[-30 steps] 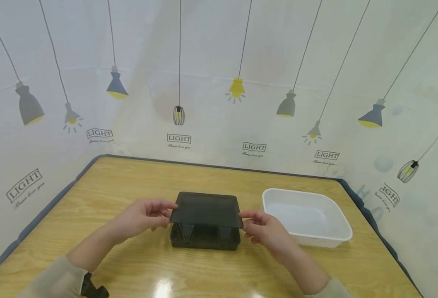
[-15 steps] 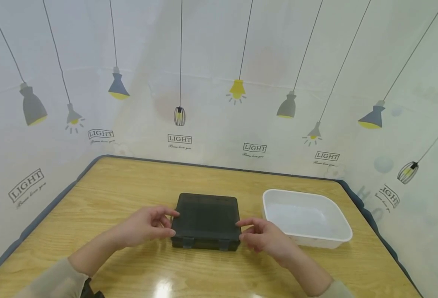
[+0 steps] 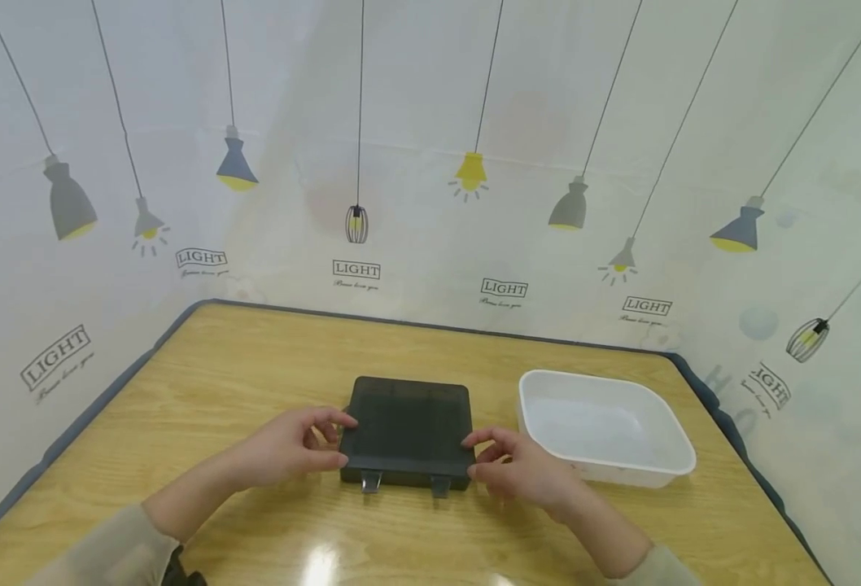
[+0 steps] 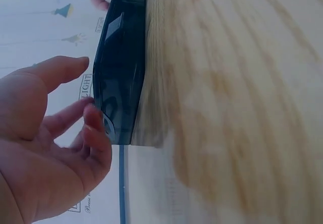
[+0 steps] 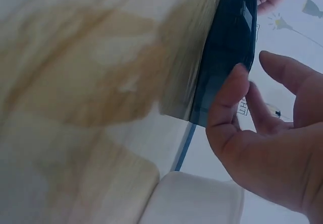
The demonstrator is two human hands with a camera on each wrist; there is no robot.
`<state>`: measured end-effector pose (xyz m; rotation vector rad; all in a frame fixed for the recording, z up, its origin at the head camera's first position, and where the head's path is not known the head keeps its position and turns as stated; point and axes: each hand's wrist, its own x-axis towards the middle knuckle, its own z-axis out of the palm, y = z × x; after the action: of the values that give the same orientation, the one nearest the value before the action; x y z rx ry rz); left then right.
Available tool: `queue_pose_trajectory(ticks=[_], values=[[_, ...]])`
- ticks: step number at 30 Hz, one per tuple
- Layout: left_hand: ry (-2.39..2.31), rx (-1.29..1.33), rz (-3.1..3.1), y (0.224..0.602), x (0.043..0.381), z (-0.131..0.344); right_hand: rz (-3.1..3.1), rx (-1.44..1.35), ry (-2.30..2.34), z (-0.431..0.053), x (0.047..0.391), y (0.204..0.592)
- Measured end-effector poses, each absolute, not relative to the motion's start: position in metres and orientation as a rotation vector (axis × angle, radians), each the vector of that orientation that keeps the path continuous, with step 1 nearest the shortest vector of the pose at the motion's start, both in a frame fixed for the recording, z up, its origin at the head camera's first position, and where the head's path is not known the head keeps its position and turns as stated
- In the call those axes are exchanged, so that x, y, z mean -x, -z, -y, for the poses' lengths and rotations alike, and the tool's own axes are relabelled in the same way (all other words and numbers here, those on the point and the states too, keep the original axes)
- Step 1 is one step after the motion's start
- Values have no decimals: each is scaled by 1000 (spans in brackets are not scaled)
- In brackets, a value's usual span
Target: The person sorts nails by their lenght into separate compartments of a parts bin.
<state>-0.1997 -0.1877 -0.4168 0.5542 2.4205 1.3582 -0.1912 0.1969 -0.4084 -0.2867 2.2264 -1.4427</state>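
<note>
A dark translucent plastic case [image 3: 408, 425] lies flat on the wooden table with its lid down. Two latches, the left latch [image 3: 370, 482] and the right latch [image 3: 440, 487], jut outward from its front edge. My left hand [image 3: 287, 446] is at the case's left side, fingers loosely bent, index fingertip at the lid edge and thumb by the front corner. On the opposite side, my right hand [image 3: 529, 470] has its fingertips at the right edge in a similar pose. Both wrist views show the case [image 4: 121, 62] beside loosely bent fingers. Its contents cannot be made out.
A white plastic basin [image 3: 606, 423] stands to the right of the case, close behind my right hand. The wooden table [image 3: 255, 350] ends at a dark edge against a white curtain [image 3: 416, 106] printed with hanging lamps.
The case's lid, raised at the front a second ago, has come down onto the base. Both hands lowered with it. The two latches now stick out farther from the front.
</note>
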Motion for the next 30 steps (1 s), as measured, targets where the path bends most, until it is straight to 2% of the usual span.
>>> queue_pose_trajectory(ticks=[14,30], values=[[-1055,-619,-2627,418,210,161,-2506,417,954,-175,198,407],[-1139,-526,-2528,422,214,158,-2455,541,902,-172,219,418]])
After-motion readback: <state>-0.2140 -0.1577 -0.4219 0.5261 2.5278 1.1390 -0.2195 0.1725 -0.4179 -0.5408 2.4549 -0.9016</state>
